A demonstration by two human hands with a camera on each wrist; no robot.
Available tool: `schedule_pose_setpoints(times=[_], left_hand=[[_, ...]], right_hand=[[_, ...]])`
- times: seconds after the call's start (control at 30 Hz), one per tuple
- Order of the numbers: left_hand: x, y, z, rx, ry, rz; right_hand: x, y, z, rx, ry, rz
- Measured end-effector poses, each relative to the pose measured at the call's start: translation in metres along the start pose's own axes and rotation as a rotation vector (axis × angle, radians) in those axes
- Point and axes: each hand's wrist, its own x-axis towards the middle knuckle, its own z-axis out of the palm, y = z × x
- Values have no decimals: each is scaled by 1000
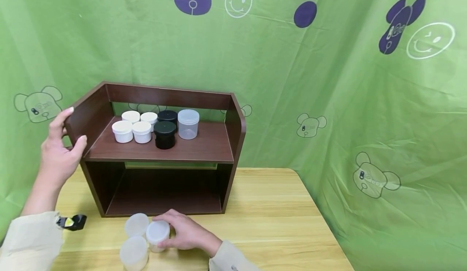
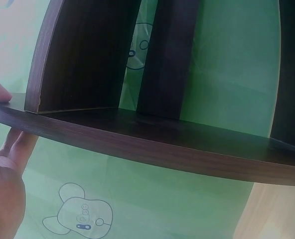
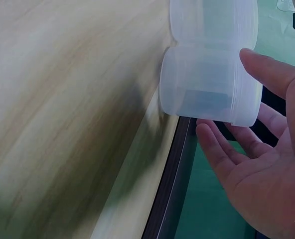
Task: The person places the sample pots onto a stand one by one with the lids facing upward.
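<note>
Right hand [image 1: 184, 230] has fingers and thumb curled round the rightmost translucent jar [image 1: 158, 231], bottom left-of-centre of frame, beside two similar jars [image 1: 133, 251]; firmness of hold cannot be told. Left hand [image 1: 58, 149] grips the brown shelf [image 1: 208, 145] at frame left. Judgement: light, even pressure below the lid best spares the neighbours.
</note>
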Motion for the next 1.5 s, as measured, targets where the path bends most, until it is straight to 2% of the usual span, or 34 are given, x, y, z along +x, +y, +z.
schedule_pose_setpoints(times=[0.4,0.67,0.93,1.13,1.5], left_hand=[[0,-1,1,-1,-4,-5],[-1,0,0,0,-2,-3],[0,1,0,-1,4,0],[0,-1,0,-5,-5,-2],[0,0,-1,6,2,12]], right_hand=[[-2,0,-5,15,3,23],[-3,-2,-16,141,20,22],[-3,0,-38,208,59,-48],[-7,1,-59,295,93,-57],[-14,-9,-100,328,188,-95]])
